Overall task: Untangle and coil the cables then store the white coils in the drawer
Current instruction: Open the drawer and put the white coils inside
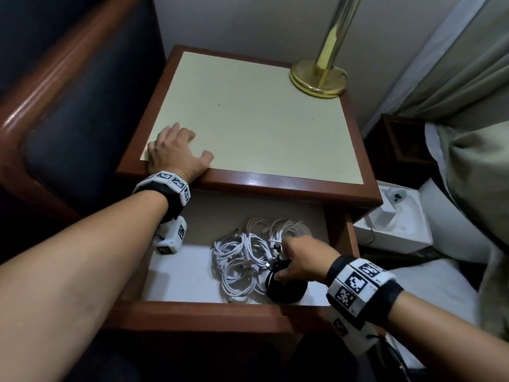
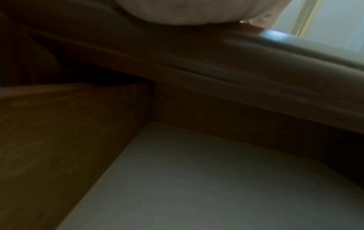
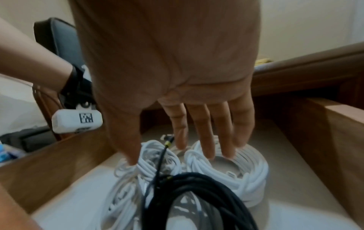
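Observation:
Several white cable coils (image 1: pixel 242 260) lie bunched in the open drawer (image 1: pixel 192 307) of the nightstand. A black cable coil (image 1: pixel 286 290) sits at their right, near the drawer front. My right hand (image 1: pixel 300 257) reaches into the drawer above both. In the right wrist view its fingers (image 3: pixel 208 140) are straight, with the tips touching the white coils (image 3: pixel 226 171), and the black coil (image 3: pixel 206 194) lies under the palm. My left hand (image 1: pixel 176 150) rests flat on the nightstand top (image 1: pixel 253 119) near its front left corner. The left wrist view shows only the heel of that hand (image 2: pixel 177 10) and the drawer's bare floor (image 2: pixel 216 186).
A brass lamp base (image 1: pixel 318 78) stands at the back right of the nightstand top. A dark padded headboard (image 1: pixel 68 119) runs along the left. A white box (image 1: pixel 394 224) with small items sits low at the right, beside bedding and a curtain (image 1: pixel 468 78).

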Tool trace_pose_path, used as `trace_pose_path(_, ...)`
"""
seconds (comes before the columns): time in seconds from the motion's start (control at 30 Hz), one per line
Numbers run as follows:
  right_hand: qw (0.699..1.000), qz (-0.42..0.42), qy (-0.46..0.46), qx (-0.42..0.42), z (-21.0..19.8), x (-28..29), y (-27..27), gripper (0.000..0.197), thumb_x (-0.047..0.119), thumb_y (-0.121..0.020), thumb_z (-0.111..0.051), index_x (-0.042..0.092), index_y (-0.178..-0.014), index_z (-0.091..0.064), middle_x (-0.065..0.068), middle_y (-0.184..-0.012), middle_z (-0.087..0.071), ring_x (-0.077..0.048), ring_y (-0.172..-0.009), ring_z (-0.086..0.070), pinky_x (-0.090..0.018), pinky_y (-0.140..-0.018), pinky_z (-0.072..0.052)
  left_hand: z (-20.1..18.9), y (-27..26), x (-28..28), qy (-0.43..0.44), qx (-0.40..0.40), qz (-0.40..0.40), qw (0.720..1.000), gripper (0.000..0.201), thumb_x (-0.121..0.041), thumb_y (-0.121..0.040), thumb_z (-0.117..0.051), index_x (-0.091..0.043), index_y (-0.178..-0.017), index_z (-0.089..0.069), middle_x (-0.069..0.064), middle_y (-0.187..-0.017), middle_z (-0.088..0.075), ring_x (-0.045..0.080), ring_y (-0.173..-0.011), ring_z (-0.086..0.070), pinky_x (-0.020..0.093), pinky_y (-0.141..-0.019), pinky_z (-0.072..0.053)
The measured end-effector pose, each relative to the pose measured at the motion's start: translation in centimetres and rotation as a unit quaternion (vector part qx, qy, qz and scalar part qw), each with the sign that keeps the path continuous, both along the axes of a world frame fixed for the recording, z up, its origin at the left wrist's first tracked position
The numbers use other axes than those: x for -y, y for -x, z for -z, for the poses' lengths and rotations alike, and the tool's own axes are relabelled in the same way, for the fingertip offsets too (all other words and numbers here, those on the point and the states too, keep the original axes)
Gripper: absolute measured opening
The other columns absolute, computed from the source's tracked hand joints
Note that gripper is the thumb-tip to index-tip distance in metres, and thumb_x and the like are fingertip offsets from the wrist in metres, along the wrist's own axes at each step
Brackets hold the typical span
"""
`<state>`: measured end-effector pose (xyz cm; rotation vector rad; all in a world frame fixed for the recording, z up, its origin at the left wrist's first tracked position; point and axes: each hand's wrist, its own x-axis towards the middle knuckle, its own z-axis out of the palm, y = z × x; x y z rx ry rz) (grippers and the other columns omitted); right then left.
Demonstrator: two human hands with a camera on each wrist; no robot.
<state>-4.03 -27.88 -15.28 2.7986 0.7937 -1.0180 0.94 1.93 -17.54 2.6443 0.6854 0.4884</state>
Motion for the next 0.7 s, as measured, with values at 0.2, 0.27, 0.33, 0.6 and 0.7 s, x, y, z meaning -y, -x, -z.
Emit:
trace_pose_path(0.2, 0.975, 0.061, -0.175, 0.118, -0.8, -0.4, 5.8, 0.035, 0.048, -0.078, -0.064, 0.022, -0.095, -0.048, -0.001, -0.110, -0.047, -0.022, -0.110, -0.041, -0.032, -0.091, -0.039, -0.5, 0.2, 0.3, -0.021, -0.078, 0.027, 0.996, 0.070, -0.059, -0.068, -0.047, -0.030, -0.132, -0.051, 0.002, -0.155, -0.034, 0.021, -0.145, -0.023, 0.044, -0.109, -0.021)
trace_pose_path(0.27, 0.981, 0.054, -0.169, 0.084, -0.4, -0.6, 8.0, 0.050, 0.053, -0.074, -0.066, 0.020, -0.108, -0.050, -0.001, -0.116, -0.044, -0.022, -0.113, -0.039, -0.034, -0.095, -0.039, -0.8, 0.1, 0.1, -0.034, -0.140, 0.052, 0.988, 0.071, -0.062, -0.078, -0.049, -0.033, -0.142, -0.039, 0.002, -0.162, -0.016, 0.019, -0.149, -0.010, 0.042, -0.111, -0.016)
trace_pose_path(0.33, 0.985, 0.078, -0.155, 0.027, 0.4, -0.7, 9.2, 0.068, 0.061, -0.068, -0.070, 0.022, -0.119, -0.048, 0.000, -0.124, -0.043, -0.022, -0.119, -0.038, -0.038, -0.100, -0.039, -1.3, 0.3, -0.3, -0.031, -0.199, 0.081, 0.976, 0.077, -0.067, -0.082, -0.047, -0.035, -0.150, -0.026, -0.001, -0.164, -0.004, 0.017, -0.150, -0.001, 0.041, -0.113, -0.011)
trace_pose_path(0.6, 0.990, 0.076, -0.109, 0.053, 3.4, 0.0, 13.1, 0.076, 0.068, -0.062, -0.068, 0.027, -0.122, -0.044, 0.003, -0.124, -0.044, -0.022, -0.119, -0.033, -0.040, -0.100, -0.028, -2.2, 6.7, 2.2, 0.013, -0.249, 0.108, 0.962, 0.084, -0.070, -0.084, -0.050, -0.037, -0.153, -0.015, -0.009, -0.163, 0.010, 0.016, -0.149, 0.011, 0.046, -0.118, -0.002)
trace_pose_path(0.7, 0.986, 0.030, -0.109, 0.125, 4.0, 0.5, 14.4, 0.069, 0.052, -0.069, -0.066, 0.024, -0.127, -0.039, 0.000, -0.126, -0.043, -0.024, -0.118, -0.038, -0.039, -0.102, -0.027, -2.5, 11.0, 5.7, 0.102, -0.235, 0.134, 0.957, 0.072, -0.059, -0.086, -0.057, -0.031, -0.148, -0.033, -0.007, -0.163, 0.006, 0.019, -0.150, -0.001, 0.051, -0.117, -0.012)
